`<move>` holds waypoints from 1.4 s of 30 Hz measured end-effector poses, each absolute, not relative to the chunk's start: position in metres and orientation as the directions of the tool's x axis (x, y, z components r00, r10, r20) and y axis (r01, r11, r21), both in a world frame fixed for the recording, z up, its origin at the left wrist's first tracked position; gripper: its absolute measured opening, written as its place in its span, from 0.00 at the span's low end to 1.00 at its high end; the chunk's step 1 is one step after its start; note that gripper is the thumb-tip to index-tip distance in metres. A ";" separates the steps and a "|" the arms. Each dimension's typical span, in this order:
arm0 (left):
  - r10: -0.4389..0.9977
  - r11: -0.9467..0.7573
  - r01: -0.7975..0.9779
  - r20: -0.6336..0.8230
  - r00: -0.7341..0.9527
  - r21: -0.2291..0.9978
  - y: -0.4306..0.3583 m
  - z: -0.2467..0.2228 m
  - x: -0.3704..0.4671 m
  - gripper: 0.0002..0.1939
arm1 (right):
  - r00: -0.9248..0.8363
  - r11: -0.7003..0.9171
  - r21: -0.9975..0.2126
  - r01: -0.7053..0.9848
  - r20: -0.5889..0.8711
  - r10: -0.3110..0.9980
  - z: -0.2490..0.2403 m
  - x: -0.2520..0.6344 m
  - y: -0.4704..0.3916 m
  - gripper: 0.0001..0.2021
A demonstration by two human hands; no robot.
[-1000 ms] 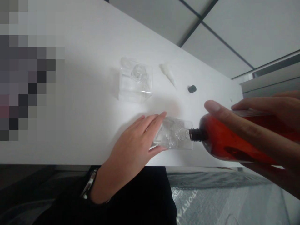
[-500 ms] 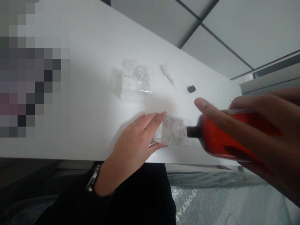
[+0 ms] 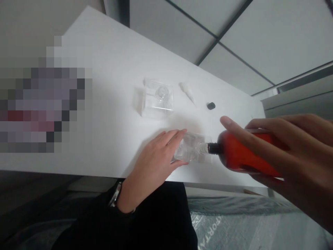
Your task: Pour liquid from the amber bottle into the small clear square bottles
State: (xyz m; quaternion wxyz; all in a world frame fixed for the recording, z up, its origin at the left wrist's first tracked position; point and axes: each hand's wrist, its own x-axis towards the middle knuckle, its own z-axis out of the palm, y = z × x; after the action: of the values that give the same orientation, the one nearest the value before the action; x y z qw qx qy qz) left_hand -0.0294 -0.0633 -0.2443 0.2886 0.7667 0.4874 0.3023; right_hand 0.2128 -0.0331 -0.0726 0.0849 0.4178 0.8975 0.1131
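Note:
My left hand (image 3: 156, 161) grips a clear square glass bottle (image 3: 191, 147) near the table's front edge, thumb on one side and fingers on the other. My right hand (image 3: 291, 152) holds a large bottle of red liquid (image 3: 241, 151), tilted with its dark neck (image 3: 214, 148) pointing left. That neck meets the mouth of the clear bottle; whether liquid flows between them cannot be made out. A second clear square container (image 3: 158, 100) with a round opening stands farther back on the table.
Behind my hands, a small whitish cone-shaped piece (image 3: 187, 92) and a dark cap (image 3: 211, 106) lie on the white table (image 3: 111, 104). A blurred-out object (image 3: 49, 100) covers the left side. Grey panels (image 3: 171, 31) rise beyond the back edge.
The view has shifted, so the table items appear slightly lower. Both hands keep their holds, and the red bottle's neck stays at the clear bottle's mouth.

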 end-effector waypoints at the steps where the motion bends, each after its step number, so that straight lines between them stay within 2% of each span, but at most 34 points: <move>1: 0.919 -0.366 0.575 0.188 0.346 0.732 -0.064 -0.244 -0.030 0.38 | -0.662 0.660 0.293 0.692 -0.105 0.742 -0.075 0.215 -0.034 0.27; 3: 0.918 -0.373 0.576 0.198 0.344 0.728 -0.064 -0.244 -0.031 0.38 | -0.675 0.687 0.317 0.654 -0.166 0.719 -0.082 0.220 -0.036 0.32; 9: 0.928 -0.323 0.580 0.128 0.351 0.748 -0.064 -0.241 -0.033 0.44 | -0.671 0.666 0.237 0.708 -0.071 0.738 -0.106 0.236 -0.034 0.38; 17: 0.940 -0.246 0.609 0.033 0.340 0.754 -0.063 -0.233 -0.035 0.39 | -0.656 0.657 0.034 0.753 0.124 0.745 -0.133 0.248 -0.030 0.33; 20: 0.941 -0.264 0.624 0.054 0.334 0.735 -0.061 -0.232 -0.035 0.37 | -0.580 0.628 -0.141 0.766 0.270 0.768 -0.140 0.254 -0.034 0.33; 23: 0.953 -0.219 0.656 0.015 0.302 0.722 -0.060 -0.233 -0.035 0.36 | -0.361 0.503 -0.381 0.775 0.387 0.849 -0.154 0.264 -0.037 0.34; 25: 0.962 -0.177 0.677 -0.021 0.273 0.714 -0.060 -0.236 -0.034 0.37 | -0.187 0.405 -0.559 0.724 0.407 0.894 -0.172 0.274 -0.034 0.37; 27: 0.966 -0.178 0.714 -0.019 0.260 0.677 -0.059 -0.238 -0.034 0.38 | -0.053 0.342 -0.721 0.602 0.392 0.919 -0.194 0.283 -0.027 0.42; 29: 0.970 -0.178 0.752 -0.016 0.243 0.635 -0.057 -0.239 -0.035 0.38 | 0.022 0.300 -0.826 0.478 0.352 0.936 -0.214 0.289 -0.017 0.43; 33: 0.974 -0.166 0.806 -0.032 0.223 0.567 -0.050 -0.234 -0.034 0.36 | 0.051 0.279 -0.890 0.361 0.317 0.947 -0.236 0.295 -0.002 0.41; 36: 0.967 -0.196 0.822 -0.034 0.252 0.534 -0.043 -0.227 -0.030 0.36 | 0.024 0.312 -0.890 0.332 0.338 0.941 -0.239 0.299 0.007 0.45; 42: 0.932 -0.349 0.846 0.053 0.359 0.402 -0.035 -0.202 -0.017 0.58 | -0.015 0.316 -0.898 0.306 0.327 0.945 -0.249 0.307 0.018 0.47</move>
State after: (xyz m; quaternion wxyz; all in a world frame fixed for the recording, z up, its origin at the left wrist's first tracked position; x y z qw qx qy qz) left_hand -0.0170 -0.0354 -0.2020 0.1550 0.8096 0.5491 0.1380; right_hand 0.3070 0.0180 -0.2494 -0.5018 0.4906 0.6373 -0.3183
